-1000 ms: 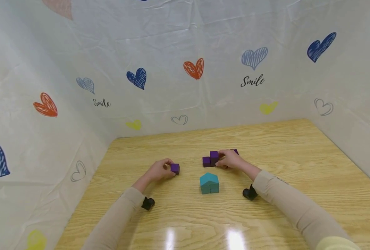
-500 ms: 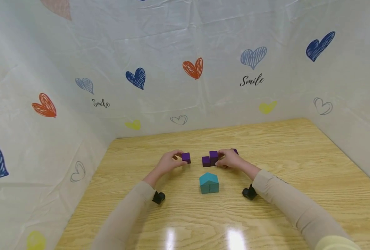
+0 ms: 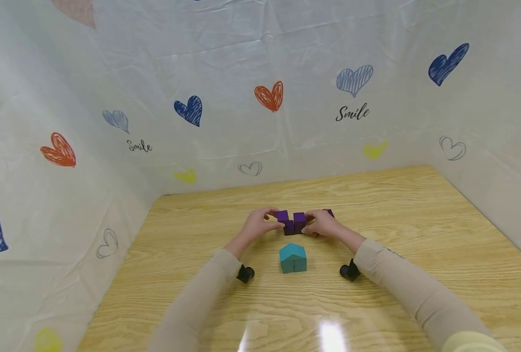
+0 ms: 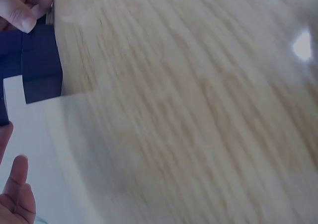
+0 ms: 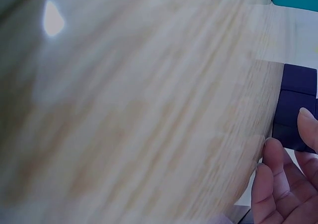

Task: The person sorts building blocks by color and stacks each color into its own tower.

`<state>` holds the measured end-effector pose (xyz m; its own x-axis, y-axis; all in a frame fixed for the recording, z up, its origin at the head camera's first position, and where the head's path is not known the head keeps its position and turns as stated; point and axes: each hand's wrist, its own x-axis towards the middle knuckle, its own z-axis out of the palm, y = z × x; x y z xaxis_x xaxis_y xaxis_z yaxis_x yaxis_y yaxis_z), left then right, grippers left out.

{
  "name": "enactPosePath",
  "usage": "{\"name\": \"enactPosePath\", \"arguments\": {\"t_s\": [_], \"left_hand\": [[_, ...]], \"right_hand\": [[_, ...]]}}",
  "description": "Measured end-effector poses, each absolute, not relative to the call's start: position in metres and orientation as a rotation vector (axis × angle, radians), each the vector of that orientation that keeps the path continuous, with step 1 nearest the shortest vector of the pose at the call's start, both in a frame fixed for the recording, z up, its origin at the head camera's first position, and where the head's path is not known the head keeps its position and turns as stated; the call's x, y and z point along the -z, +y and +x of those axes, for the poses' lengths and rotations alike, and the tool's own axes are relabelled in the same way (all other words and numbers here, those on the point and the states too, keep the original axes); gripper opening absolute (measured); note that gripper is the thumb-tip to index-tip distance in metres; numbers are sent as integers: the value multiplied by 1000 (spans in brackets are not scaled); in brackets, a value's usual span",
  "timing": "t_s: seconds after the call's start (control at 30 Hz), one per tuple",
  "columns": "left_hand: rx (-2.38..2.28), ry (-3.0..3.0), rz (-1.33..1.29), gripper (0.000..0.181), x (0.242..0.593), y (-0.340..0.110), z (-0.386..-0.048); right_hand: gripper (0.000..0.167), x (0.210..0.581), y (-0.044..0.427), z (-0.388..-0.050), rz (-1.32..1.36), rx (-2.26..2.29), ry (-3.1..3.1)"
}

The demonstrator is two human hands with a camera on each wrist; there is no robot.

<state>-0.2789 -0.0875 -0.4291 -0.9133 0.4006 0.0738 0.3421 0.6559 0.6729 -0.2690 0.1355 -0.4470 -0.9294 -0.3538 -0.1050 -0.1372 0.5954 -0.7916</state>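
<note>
My left hand (image 3: 260,225) pinches a purple cube (image 3: 282,216) between thumb and fingers, raised at the upper left of a low purple block (image 3: 289,229). Right of that low block stands a taller purple block (image 3: 299,223), which my right hand (image 3: 325,224) grips by its right side. In the right wrist view, the right thumb lies on the dark purple blocks (image 5: 294,105), with other fingers curled below. Another purple block (image 3: 328,212) shows partly behind the right hand. Nearer me is a small teal house shape (image 3: 293,258), a roof piece over two blocks.
All the blocks stand on a wooden table (image 3: 375,210). A white sheet with printed hearts (image 3: 225,146) hangs behind and at both sides. Black wrist cameras (image 3: 350,271) jut inward beneath both sleeves, near the tabletop.
My left hand has carried the purple cube rightward and away from me, from the table's left part to beside the other purple blocks. The right hand has kept its grip in nearly the same place.
</note>
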Motion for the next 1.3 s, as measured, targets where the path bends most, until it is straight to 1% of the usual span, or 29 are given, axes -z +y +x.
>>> {"name": "enactPosePath", "arguments": {"t_s": [0.1, 0.37, 0.63, 1.03, 1.3], "left_hand": [[-1092, 2787, 617, 38, 432, -82, -279], [-1063, 2780, 575, 36, 434, -74, -277], [-1078, 2751, 515, 39, 437, -74, -278], [-1073, 2733, 577, 50, 441, -77, -280], [-1051, 2740, 562, 47, 445, -77, -282]], "right_hand": [[42, 447, 135, -269, -416, 1246, 2576], [43, 446, 135, -270, -397, 1254, 2570], [44, 447, 135, -270, -386, 1259, 2561], [44, 448, 134, -271, -384, 1228, 2577], [43, 447, 134, -270, -384, 1237, 2570]]}}
